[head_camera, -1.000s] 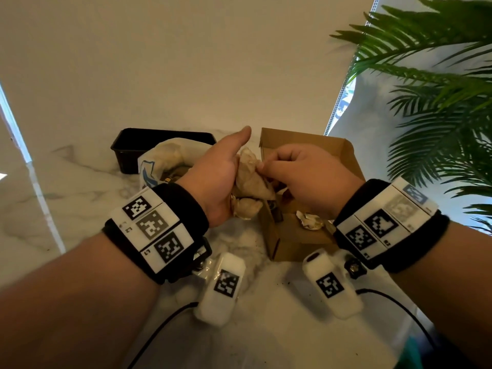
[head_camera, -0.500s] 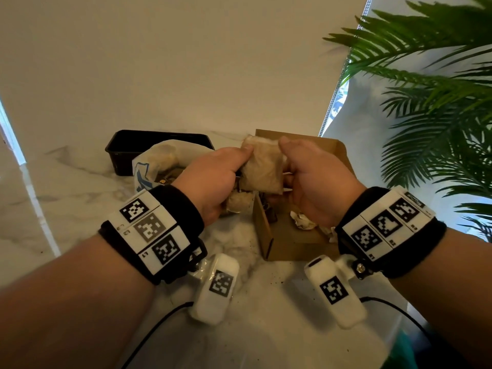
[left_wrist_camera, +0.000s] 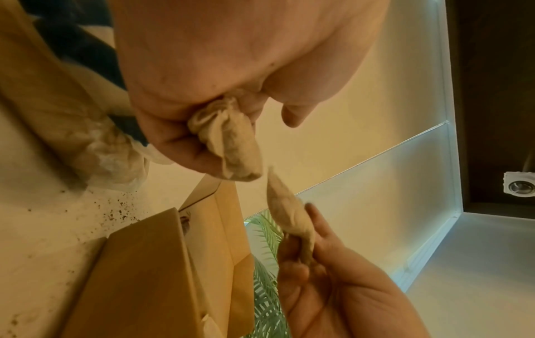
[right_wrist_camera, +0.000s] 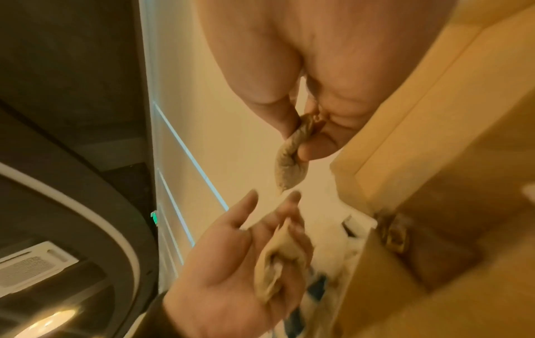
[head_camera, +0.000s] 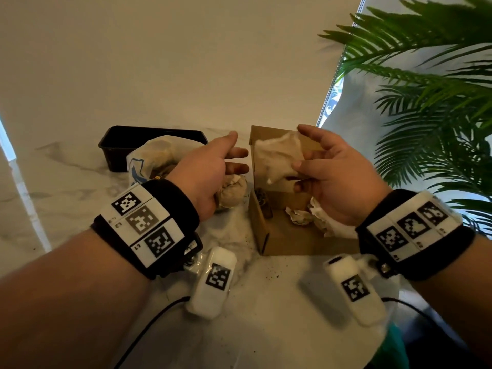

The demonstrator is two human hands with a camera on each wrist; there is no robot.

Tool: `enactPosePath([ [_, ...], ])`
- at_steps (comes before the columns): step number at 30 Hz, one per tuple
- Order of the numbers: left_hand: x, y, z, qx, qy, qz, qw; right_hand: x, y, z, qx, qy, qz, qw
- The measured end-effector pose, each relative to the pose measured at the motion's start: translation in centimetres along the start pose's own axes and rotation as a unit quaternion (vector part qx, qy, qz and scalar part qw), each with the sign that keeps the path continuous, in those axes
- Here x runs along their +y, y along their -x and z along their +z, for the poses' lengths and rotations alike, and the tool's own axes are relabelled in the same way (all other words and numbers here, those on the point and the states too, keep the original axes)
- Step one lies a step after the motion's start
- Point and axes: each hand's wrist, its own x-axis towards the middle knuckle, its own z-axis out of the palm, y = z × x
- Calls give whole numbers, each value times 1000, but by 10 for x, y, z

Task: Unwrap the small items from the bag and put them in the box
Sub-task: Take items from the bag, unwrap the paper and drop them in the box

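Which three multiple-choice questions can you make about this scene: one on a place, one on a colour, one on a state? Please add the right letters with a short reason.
1. Where is the wrapped bundle?
A. in the left hand
B. on a chair
C. on the floor

2. What colour is the box?
A. red
B. brown
C. blue

3. What is the right hand doing?
A. lying flat on the table
B. making an empty fist
C. pinching a paper wrapper

Answers:
1 A: the left wrist view shows the lower fingers curled round the bundle.
2 B: its walls are plain brown cardboard.
3 C: thumb and fingers hold the loose paper above the box.
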Motion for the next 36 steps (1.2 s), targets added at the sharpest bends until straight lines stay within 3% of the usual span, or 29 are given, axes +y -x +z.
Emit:
enactPosePath([
  [5,0,-3,-2,2,2,-7,1000,-14,-9,-58,81,35,67,994],
  [9,-2,-3,-1,2,0,-7,1000,-6,-11,-87,83,81,166,979],
  [12,-2,-1,-1,2,3,-5,1000,5,-10,-96,69,138,264,952],
  [15,-2,-1,-1,3,3,-5,1000,4,-7,-92,72,291,283,911],
  [19,0,1,0,-4,14,-6,1000,-16,-2,-71,28,574,189,797],
  [21,1,3,1,-13,19,-6,1000,-21,0,-62,11,624,148,767],
  [23,2,6,3,-24,28,-8,999,-20,1,-57,-25,638,131,759],
  [26,3,9,3,-41,50,-14,998,-13,3,-50,-114,666,195,711],
  [28,4,10,3,-49,69,-12,996,-10,2,-46,-135,685,202,687],
  [30,5,12,3,-58,86,-6,995,-13,1,-40,-115,666,153,721],
  [33,4,14,5,-73,104,3,992,-18,4,-23,-56,550,42,832],
  [36,4,15,8,-87,116,20,989,-15,11,4,-78,332,81,937],
])
